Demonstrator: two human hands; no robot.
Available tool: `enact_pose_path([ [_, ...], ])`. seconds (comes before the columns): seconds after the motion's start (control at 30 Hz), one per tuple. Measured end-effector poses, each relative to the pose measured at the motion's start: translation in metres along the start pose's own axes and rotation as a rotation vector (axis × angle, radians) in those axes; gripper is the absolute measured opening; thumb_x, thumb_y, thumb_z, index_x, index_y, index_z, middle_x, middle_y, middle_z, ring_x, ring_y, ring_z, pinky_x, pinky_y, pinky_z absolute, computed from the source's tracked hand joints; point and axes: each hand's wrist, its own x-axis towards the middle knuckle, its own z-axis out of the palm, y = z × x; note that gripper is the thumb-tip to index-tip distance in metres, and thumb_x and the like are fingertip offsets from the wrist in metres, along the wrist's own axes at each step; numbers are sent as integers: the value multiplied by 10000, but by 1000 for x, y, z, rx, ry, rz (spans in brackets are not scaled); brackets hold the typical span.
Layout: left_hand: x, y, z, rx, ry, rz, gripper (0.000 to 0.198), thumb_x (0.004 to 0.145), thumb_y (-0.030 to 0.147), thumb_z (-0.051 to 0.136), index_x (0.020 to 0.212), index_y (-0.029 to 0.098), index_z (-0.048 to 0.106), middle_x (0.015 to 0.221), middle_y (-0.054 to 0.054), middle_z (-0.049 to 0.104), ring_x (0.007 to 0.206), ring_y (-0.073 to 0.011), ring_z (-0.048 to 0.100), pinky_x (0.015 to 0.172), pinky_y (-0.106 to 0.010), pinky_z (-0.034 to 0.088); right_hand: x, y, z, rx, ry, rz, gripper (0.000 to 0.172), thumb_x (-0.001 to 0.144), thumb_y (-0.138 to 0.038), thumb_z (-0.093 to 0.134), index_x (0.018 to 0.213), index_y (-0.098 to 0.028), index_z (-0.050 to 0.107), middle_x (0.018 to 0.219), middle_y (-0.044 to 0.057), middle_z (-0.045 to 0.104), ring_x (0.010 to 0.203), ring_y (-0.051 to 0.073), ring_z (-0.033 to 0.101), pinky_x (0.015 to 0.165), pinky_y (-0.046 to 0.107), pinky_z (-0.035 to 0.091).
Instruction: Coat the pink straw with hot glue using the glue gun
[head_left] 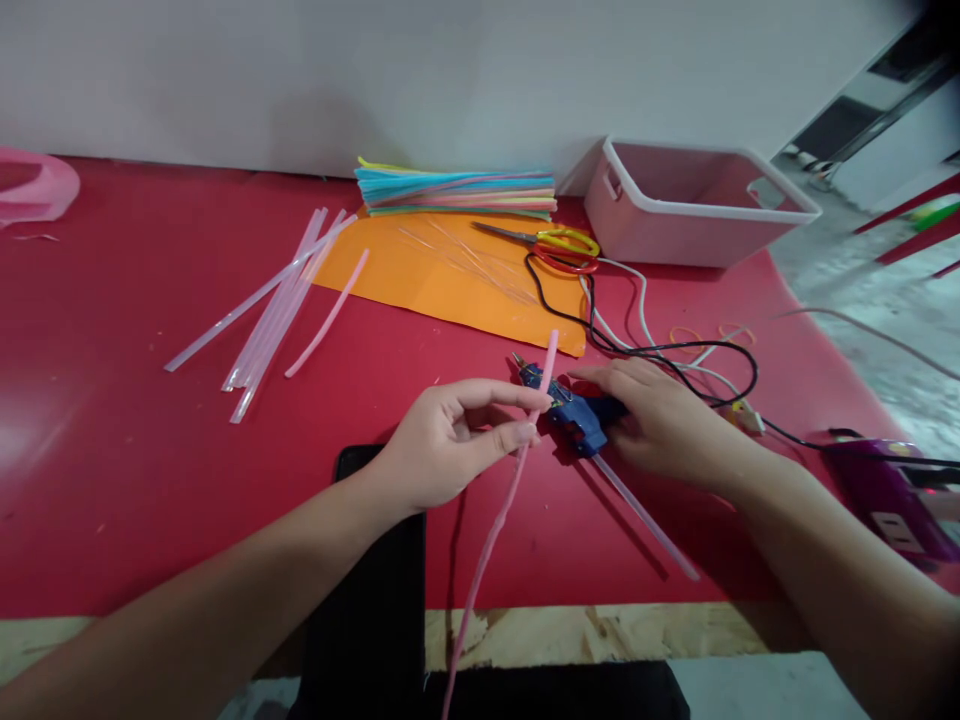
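My left hand is closed, pinching a long pink pipe cleaner between thumb and fingertips. The pipe cleaner's short upper end points away from me, and its long tail hangs down past the table's front edge. My right hand is wrapped about the dark handle of a blue hot glue gun; some fingers are hidden. The gun lies on its side at the red table top, nozzle pointing to the far left. Out of its back sticks a clear glue stick. The pipe cleaner passes just over the gun's front part.
Glue sticks and a short pink piece lie left. An orange sheet, pipe cleaner bundle, scissors and pink bin are behind. Cables run right to a purple power strip. A black object lies under my left forearm.
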Motion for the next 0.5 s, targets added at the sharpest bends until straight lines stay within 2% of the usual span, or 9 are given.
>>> enact_pose_path([
  [0.13, -2, 2, 0, 69, 52, -1, 281, 866, 211, 766, 1140, 155, 783, 1038, -81, 794, 766, -111, 685, 715, -216, 575, -4, 9, 5, 148, 171, 94, 497, 702, -122, 613, 1185, -212, 695, 1010, 99, 792, 851, 311, 737, 763, 430, 574],
  [0.23, -4, 3, 0, 94, 109, 29, 324, 861, 190, 755, 1183, 155, 771, 934, -57, 768, 748, -113, 642, 721, -222, 573, -12, 15, 6, 310, 313, 191, 325, 768, -128, 607, 1048, -259, 708, 790, 32, 744, 628, 250, 672, 588, 370, 528],
  [0.33, -4, 4, 0, 96, 145, 46, 334, 856, 163, 739, 1188, 148, 769, 935, -58, 747, 758, -114, 633, 733, -221, 576, -21, 16, 7, 468, 424, 240, 132, 832, -199, 663, 924, -290, 690, 743, 13, 693, 602, 235, 643, 552, 363, 515],
  [0.4, -4, 3, 0, 89, 158, 41, 350, 855, 157, 736, 1204, 144, 762, 952, -62, 735, 759, -111, 628, 730, -217, 578, -24, 13, 5, 567, 423, 214, 92, 841, -239, 715, 900, -302, 683, 804, 26, 703, 675, 246, 671, 610, 385, 548],
  [0.5, -3, 1, -1, 60, 146, 51, 382, 852, 163, 753, 1234, 150, 752, 1011, -70, 726, 784, -109, 624, 760, -220, 591, -24, 5, 0, 657, 369, 74, 37, 887, -307, 712, 888, -311, 676, 800, 43, 690, 672, 246, 652, 627, 404, 541],
])
